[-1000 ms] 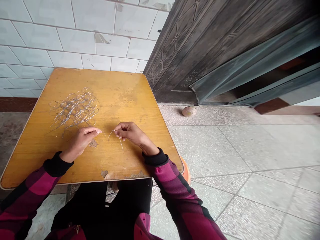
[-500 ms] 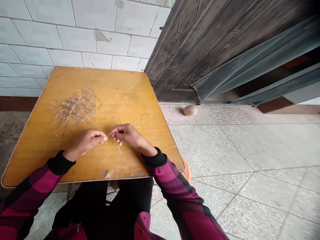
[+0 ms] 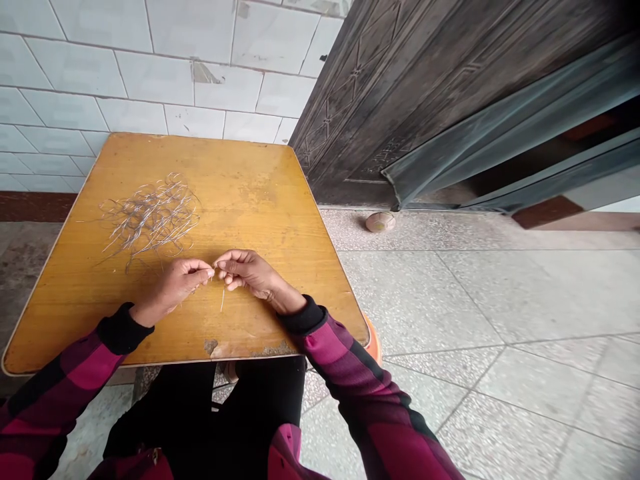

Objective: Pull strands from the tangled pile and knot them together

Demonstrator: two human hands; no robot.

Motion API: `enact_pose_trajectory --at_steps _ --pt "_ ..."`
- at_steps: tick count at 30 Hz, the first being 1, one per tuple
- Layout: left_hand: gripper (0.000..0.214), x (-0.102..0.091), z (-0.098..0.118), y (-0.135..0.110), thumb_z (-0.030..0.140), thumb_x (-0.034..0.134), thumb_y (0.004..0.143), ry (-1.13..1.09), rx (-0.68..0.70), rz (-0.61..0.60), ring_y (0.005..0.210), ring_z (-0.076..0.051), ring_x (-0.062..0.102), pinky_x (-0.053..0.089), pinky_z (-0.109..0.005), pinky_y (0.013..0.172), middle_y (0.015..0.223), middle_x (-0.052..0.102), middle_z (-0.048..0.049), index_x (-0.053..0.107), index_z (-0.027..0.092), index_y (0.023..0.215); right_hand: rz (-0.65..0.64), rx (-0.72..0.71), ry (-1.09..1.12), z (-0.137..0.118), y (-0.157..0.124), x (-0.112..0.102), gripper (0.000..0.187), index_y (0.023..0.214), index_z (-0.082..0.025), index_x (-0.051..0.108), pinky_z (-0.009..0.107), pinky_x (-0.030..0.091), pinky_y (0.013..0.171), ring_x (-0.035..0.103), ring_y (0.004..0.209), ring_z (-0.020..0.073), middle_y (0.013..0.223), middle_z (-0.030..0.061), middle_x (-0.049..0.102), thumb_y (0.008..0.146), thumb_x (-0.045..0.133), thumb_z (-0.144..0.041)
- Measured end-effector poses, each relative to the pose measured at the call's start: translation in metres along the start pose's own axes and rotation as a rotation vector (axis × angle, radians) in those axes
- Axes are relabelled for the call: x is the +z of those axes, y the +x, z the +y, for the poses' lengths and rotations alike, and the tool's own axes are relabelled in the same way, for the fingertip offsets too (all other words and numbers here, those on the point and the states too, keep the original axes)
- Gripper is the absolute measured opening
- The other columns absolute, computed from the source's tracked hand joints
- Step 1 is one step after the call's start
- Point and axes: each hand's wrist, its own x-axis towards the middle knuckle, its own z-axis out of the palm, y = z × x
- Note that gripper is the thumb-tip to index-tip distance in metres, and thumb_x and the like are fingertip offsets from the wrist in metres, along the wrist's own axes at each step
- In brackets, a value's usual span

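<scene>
My left hand [image 3: 173, 287] and my right hand [image 3: 247, 272] meet fingertip to fingertip over the front half of a worn yellow wooden table [image 3: 250, 193]. Both hands are closed in a pinch on a thin bent piece of wire [image 3: 222, 299], whose loose end hangs down towards the tabletop. A loose pile of several similar silver wires [image 3: 150, 217] lies on the table beyond my left hand.
A white tiled wall stands behind the table. A dark carved door [image 3: 400, 87] leans at the right, with a small round object [image 3: 379, 221] on the floor at its foot. An orange stool edge [image 3: 373, 340] shows under the table's right corner.
My left hand moved right and pinched the wire that my right hand held alone. The hands have come together, and the wire's loose end swung in towards the left.
</scene>
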Motion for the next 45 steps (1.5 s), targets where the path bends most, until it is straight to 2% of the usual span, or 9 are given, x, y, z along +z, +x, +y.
enact_pose_trajectory --at_steps 6,10,17,20,27,32,37,41,45 --pt "0.022 -0.005 0.003 0.0 0.038 0.063 0.075 -0.219 0.003 0.057 0.049 -0.008 0.044 0.032 -0.022 0.047 0.066 0.06 -0.0001 0.06 0.016 0.078 0.057 -0.116 -0.135 -0.004 -0.001 -0.008 0.031 0.084 -0.014 0.065 0.018 0.051 0.049 0.056 0.052 0.0053 0.067 -0.002 0.064 0.068 0.078 -0.038" --pt "0.025 -0.008 -0.003 0.002 0.039 0.063 0.076 -0.278 0.007 0.112 0.051 -0.008 0.045 0.032 -0.022 0.048 0.066 0.061 -0.0019 0.062 0.014 0.075 0.1 -0.174 -0.253 -0.007 -0.003 -0.016 0.031 0.083 -0.015 0.062 0.022 0.051 0.052 0.056 0.054 0.0066 0.068 -0.0018 0.062 0.072 0.073 -0.041" --pt "0.027 -0.006 -0.006 0.003 0.04 0.062 0.077 -0.257 -0.001 0.111 0.049 -0.008 0.045 0.033 -0.023 0.047 0.064 0.06 -0.0014 0.064 0.013 0.075 0.076 -0.505 -0.838 -0.012 -0.009 -0.019 0.02 0.082 -0.017 0.071 0.026 0.046 0.07 0.061 0.074 0.0125 0.08 0.0039 0.067 0.083 0.065 -0.036" --pt "0.028 -0.002 -0.006 0.002 0.041 0.061 0.078 -0.259 0.003 0.119 0.05 -0.008 0.045 0.034 -0.023 0.047 0.064 0.059 -0.0013 0.066 0.013 0.08 0.005 -0.505 -0.864 -0.013 -0.01 -0.017 0.019 0.084 -0.017 0.072 0.026 0.046 0.07 0.062 0.075 0.0128 0.083 0.0045 0.068 0.086 0.061 -0.033" --pt "0.033 0.01 -0.014 0.0 0.046 0.058 0.082 -0.242 0.022 0.136 0.052 -0.009 0.046 0.034 -0.023 0.047 0.072 0.06 -0.0025 0.066 0.014 0.081 0.017 -0.457 -0.905 -0.011 -0.009 -0.014 0.018 0.082 -0.017 0.069 0.023 0.043 0.061 0.057 0.065 0.0105 0.077 0.0031 0.065 0.087 0.059 -0.03" --pt "0.044 0.014 -0.015 -0.001 0.055 0.05 0.085 -0.159 0.04 0.024 0.059 -0.012 0.052 0.042 -0.026 0.056 0.072 0.06 -0.0033 0.064 0.014 0.088 -0.01 -0.434 -0.862 -0.011 -0.01 -0.014 0.021 0.082 -0.015 0.068 0.02 0.042 0.054 0.053 0.057 0.0078 0.076 0.0025 0.062 0.087 0.057 -0.032" --pt "0.046 0.016 -0.014 -0.003 0.059 0.041 0.089 -0.03 0.107 -0.067 0.061 -0.014 0.052 0.044 -0.028 0.06 0.068 0.057 -0.002 0.058 0.017 0.08 -0.047 -0.404 -0.824 -0.012 -0.011 -0.011 0.024 0.081 -0.015 0.067 0.02 0.043 0.054 0.051 0.054 0.0062 0.076 0.0017 0.061 0.088 0.057 -0.035" --pt "0.046 0.012 -0.011 -0.002 0.059 0.042 0.088 -0.009 0.106 -0.106 0.059 -0.013 0.052 0.044 -0.027 0.058 0.067 0.057 -0.0025 0.058 0.017 0.078 -0.039 -0.404 -0.846 -0.014 -0.012 -0.014 0.023 0.081 -0.015 0.067 0.021 0.042 0.055 0.052 0.056 0.0068 0.076 0.0017 0.063 0.087 0.057 -0.034" --pt "0.038 -0.002 -0.003 0.0 0.051 0.052 0.085 -0.041 0.069 -0.079 0.068 -0.015 0.057 0.045 -0.027 0.062 0.082 0.065 -0.0054 0.066 0.017 0.095 -0.024 -0.437 -0.953 -0.022 -0.014 -0.021 0.015 0.08 -0.016 0.069 0.023 0.042 0.064 0.056 0.065 0.0091 0.075 0.001 0.065 0.084 0.061 -0.027"
